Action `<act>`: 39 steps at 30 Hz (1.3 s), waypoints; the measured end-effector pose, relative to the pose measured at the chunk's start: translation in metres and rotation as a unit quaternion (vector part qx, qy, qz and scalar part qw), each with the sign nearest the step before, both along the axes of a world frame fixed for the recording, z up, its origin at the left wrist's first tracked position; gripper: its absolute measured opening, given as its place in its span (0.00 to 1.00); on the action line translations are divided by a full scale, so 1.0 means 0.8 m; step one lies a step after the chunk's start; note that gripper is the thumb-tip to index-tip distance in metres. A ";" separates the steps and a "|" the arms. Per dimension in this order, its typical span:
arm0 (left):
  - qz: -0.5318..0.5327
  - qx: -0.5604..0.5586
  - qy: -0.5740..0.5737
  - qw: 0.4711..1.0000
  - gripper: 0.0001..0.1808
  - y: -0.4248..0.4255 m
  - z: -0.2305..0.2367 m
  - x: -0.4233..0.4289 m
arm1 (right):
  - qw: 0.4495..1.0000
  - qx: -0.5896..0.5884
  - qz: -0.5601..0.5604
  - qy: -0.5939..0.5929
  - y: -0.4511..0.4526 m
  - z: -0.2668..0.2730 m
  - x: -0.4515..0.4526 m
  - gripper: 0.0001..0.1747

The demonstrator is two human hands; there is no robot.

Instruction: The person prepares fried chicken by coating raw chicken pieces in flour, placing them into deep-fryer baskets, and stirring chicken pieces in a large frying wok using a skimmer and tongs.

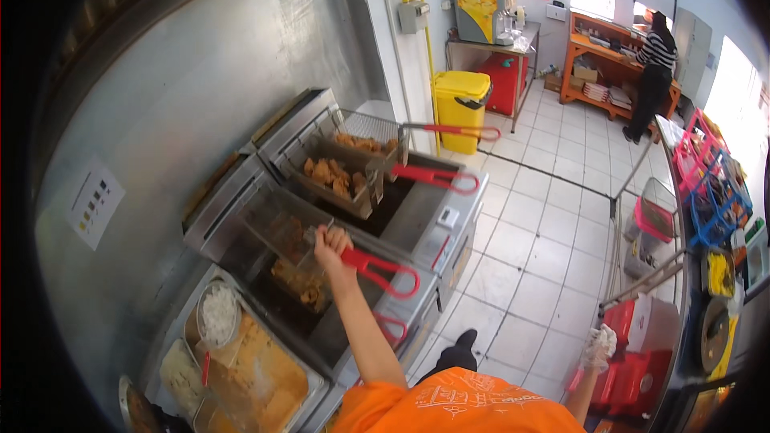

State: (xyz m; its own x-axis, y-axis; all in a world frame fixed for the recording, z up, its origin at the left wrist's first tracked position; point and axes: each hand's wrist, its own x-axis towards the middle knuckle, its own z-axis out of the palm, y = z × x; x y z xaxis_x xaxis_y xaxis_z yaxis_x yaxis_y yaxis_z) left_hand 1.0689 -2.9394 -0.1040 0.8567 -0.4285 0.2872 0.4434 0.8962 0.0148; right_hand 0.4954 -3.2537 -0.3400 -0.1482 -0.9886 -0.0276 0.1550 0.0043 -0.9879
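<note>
My left hand [332, 248] grips a wire fry basket [264, 225] where its metal meets the red handle [385, 272]. Some browned pieces lie in that basket, which is over the nearer fryer [289, 313]. Just below my wrist, a second basket holds fried pieces [301, 282]; its red handle [392, 329] is partly behind my forearm. Out to the right, my right hand [595, 349] wears a clear glove with white on its fingers. Whether it holds anything is unclear. In the farther fryer, two raised baskets contain golden fried pieces [334, 177].
Beside the nearer fryer is a tray of orange-tan coating [264, 367] with a bowl of white flakes [219, 314]. A yellow bin [460, 111] stands beyond the fryers. A counter [668, 144] with baskets runs along the right. A person [656, 72] stands at an orange shelf unit [580, 51].
</note>
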 end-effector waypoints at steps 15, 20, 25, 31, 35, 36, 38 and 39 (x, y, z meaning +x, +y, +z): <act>0.335 0.331 -0.045 0.881 0.11 -0.146 0.180 -0.046 | 0.992 0.060 -0.019 0.113 -0.398 -0.022 0.137 0.12; 0.470 0.358 -0.036 0.806 0.12 -0.309 0.200 -0.076 | 0.980 0.056 0.041 0.189 -0.575 -0.024 0.206 0.13; 0.440 0.249 -0.122 0.854 0.08 -0.439 0.230 -0.072 | 0.991 0.040 0.127 0.013 -0.753 0.015 0.317 0.13; 0.523 0.280 -0.031 0.804 0.12 -0.582 0.204 -0.002 | 0.974 0.015 0.221 0.042 -0.913 0.038 0.522 0.11; 0.663 0.421 0.124 0.606 0.08 -0.724 0.195 0.066 | 0.952 -0.011 0.296 0.081 -1.021 0.022 0.664 0.10; 0.673 0.429 0.138 0.587 0.09 -0.752 0.195 0.087 | 0.947 -0.008 0.316 0.060 -1.044 0.023 0.701 0.10; 0.668 0.402 0.120 0.615 0.09 -0.793 0.184 0.130 | 0.945 0.001 0.319 0.074 -1.096 0.019 0.767 0.09; 0.661 0.382 0.108 0.637 0.09 -0.814 0.178 0.156 | 0.937 -0.004 0.343 0.058 -1.130 0.017 0.794 0.09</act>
State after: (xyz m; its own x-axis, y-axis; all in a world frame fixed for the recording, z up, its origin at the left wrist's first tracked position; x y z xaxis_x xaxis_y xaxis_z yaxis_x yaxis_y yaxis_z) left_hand 1.1935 -3.5904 0.0381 0.5982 0.7641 0.2414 -0.6247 0.2560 0.7377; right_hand 1.1304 -4.1579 -0.3265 0.5217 -0.8521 -0.0422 0.0109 0.0562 -0.9984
